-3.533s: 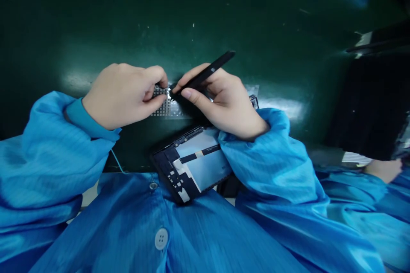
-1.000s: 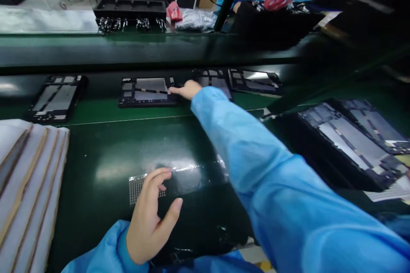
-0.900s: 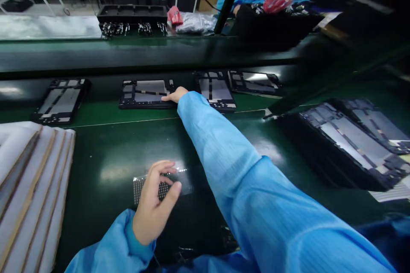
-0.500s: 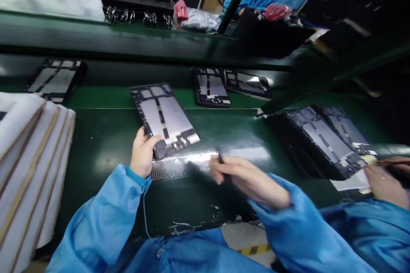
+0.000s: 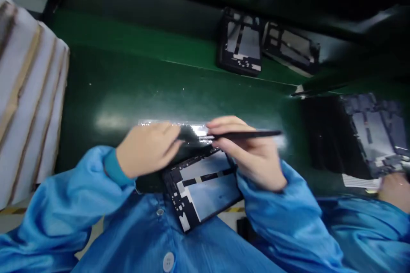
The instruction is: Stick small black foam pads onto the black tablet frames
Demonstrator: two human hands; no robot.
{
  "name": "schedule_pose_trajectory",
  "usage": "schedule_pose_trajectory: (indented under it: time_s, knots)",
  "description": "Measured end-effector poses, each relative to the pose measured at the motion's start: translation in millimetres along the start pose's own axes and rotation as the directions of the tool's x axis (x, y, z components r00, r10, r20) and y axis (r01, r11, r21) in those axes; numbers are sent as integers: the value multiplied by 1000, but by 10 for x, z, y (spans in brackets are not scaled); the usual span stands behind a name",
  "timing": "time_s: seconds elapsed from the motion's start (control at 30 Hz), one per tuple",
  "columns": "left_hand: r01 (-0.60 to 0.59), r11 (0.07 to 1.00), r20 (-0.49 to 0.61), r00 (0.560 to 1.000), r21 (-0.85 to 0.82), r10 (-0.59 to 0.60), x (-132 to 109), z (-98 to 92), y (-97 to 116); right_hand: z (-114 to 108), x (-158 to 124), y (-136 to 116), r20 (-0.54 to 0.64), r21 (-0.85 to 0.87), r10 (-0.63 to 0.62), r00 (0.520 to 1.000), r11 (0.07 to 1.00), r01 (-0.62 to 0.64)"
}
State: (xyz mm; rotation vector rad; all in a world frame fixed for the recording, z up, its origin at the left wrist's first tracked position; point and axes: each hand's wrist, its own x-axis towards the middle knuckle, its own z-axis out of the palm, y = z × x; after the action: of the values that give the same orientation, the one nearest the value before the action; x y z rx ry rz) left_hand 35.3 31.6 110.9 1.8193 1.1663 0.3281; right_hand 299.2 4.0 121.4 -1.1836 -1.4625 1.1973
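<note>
A dark tablet frame (image 5: 201,185) with grey panels lies tilted at the near edge of the green bench, partly over my lap. My right hand (image 5: 253,153) is closed on a thin black tool (image 5: 246,135) that points left over the frame's top edge. My left hand (image 5: 145,149) is blurred, its fingers curled down on a shiny sheet of small parts (image 5: 173,130) just beyond the frame. Both arms wear blue sleeves.
A stack of white and tan sheets (image 5: 28,94) fills the left side. Two more frames (image 5: 241,47) lie on the green belt (image 5: 144,42) farther back. A dark tray with frames (image 5: 368,132) sits at the right, by another person's hand (image 5: 395,187).
The frame has come from the middle of the bench to the near edge. My left hand let go of it and moved onto the shiny sheet. The view tilted down.
</note>
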Motion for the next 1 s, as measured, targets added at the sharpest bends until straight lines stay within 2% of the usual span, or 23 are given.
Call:
schedule_pose_trajectory:
  time_s: [0.07, 0.13, 0.2, 0.27, 0.4, 0.6, 0.7, 0.8, 0.9, 0.93, 1.0]
  knots:
    - [-26, 915, 8, 1000, 402, 25, 113, -187, -102, 147, 229, 226, 114, -48, 31, 993, 999, -25]
    - [-56, 799, 79, 997, 598, 11, 218, -266, -207, 242, 369, 402, 190, -79, 79, 979, 995, -65]
    - [-75, 775, 125, 992, 628, -5, 276, -256, -286, 292, 411, 499, 260, -135, 98, 961, 989, -64]
    - [-79, 778, 126, 992, 623, 0, 287, -214, -331, 309, 388, 525, 294, -165, 105, 950, 985, -58]
    - [-79, 790, 97, 995, 608, 25, 267, -174, -365, 312, 332, 498, 274, -132, 117, 955, 988, -84]
    - [-79, 824, 64, 997, 561, 52, 289, -174, -399, 304, 418, 455, 282, -202, 116, 952, 978, -59]
    - [-80, 838, 39, 997, 540, 70, 289, -158, -414, 286, 258, 361, 190, -81, 168, 967, 985, -155]
    - [-83, 856, 22, 996, 510, 84, 273, -136, -430, 371, -221, 226, -30, 26, 233, 972, 972, -232]
    - [-75, 888, 24, 997, 455, 72, 257, -113, -453, 590, -775, 151, -260, -2, 241, 935, 968, -250]
    - [-81, 894, 26, 997, 440, 78, 254, -107, -463, 669, -908, 149, -308, -29, 220, 926, 970, -240]
    - [-107, 893, 29, 994, 437, 105, 250, -101, -487, 795, -1054, 171, -327, -83, 149, 933, 979, -186]
